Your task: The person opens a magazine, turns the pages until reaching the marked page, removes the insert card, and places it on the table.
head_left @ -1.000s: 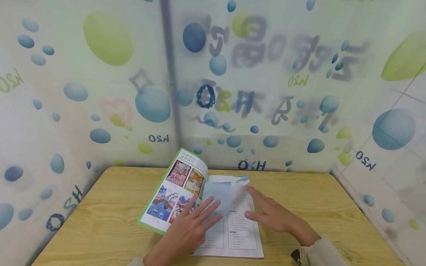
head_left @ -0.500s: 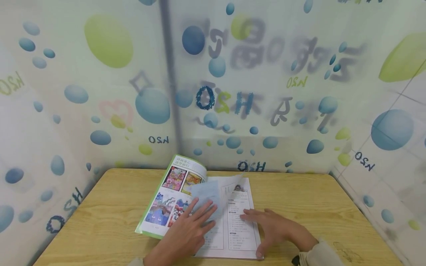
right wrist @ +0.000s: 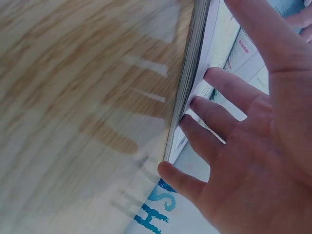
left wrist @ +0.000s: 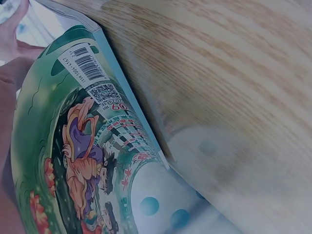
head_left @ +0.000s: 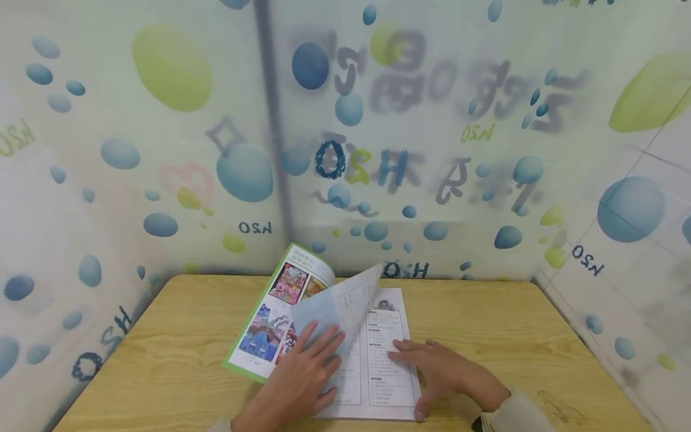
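Observation:
An open magazine (head_left: pixel 391 384) lies on the table, its left cover and pages lifted at a slant and showing colourful pictures. A loose leaf (head_left: pixel 356 303) stands raised and curled over the middle, its far corner in the air. My left hand (head_left: pixel 299 372) rests with extended fingers against the turned leaves near the spine. My right hand (head_left: pixel 445 375) spreads over the right page, thumb at the near corner. In the right wrist view, fingertips of the right hand (right wrist: pixel 243 131) touch the page edges. The left wrist view shows the magazine's illustrated outer cover (left wrist: pixel 83 161), with a barcode.
The wooden table (head_left: pixel 178 336) extends on both sides of the magazine. Behind it and at both sides hangs a pale curtain (head_left: pixel 345 120) printed with blue and green ovals and lettering.
The loose leaf has swung left and up off the right page, uncovering more text. My right hand has come down toward the near right corner. My left hand has stayed near the spine.

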A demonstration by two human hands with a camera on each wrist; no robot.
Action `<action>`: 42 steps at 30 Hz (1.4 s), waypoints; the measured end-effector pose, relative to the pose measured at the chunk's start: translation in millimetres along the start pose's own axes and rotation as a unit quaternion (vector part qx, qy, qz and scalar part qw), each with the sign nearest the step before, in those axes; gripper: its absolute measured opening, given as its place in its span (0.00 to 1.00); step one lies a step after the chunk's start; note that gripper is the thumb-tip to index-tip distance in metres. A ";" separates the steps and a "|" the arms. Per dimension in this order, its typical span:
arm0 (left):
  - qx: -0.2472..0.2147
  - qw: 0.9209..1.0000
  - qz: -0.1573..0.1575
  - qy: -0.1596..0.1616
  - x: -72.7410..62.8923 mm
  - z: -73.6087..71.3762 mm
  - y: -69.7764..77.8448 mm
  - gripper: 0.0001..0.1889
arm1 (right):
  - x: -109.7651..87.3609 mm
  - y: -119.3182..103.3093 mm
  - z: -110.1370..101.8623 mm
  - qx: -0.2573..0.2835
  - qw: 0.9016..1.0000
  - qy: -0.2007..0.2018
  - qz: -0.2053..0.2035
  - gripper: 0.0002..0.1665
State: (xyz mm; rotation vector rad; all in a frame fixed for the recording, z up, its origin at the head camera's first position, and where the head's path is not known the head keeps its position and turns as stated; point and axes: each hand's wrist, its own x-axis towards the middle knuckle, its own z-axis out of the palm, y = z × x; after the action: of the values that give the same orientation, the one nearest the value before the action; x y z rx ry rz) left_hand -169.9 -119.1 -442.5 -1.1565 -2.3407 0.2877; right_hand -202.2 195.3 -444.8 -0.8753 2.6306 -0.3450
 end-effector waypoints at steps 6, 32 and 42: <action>0.004 0.999 -0.015 -0.028 -0.5 -3.3 0.2 0.29 | 2.4 -3.6 -0.9 -0.004 1.000 -0.003 0.005 0.62; -0.070 0.990 -0.083 -0.088 -7.7 -4.3 -0.3 0.19 | -0.1 -5.2 -2.3 -0.008 1.000 0.010 -0.015 0.64; -0.169 0.964 -0.142 -0.151 -6.5 -2.3 -2.4 0.20 | -1.2 -5.0 -2.8 -0.012 1.000 0.010 -0.014 0.64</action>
State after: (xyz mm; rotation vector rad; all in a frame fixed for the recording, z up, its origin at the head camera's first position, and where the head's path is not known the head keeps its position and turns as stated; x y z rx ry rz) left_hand -167.1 -125.8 -441.9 -0.9540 -2.8701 -0.0472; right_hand -199.7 192.5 -440.3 -0.9209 2.6488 -0.3326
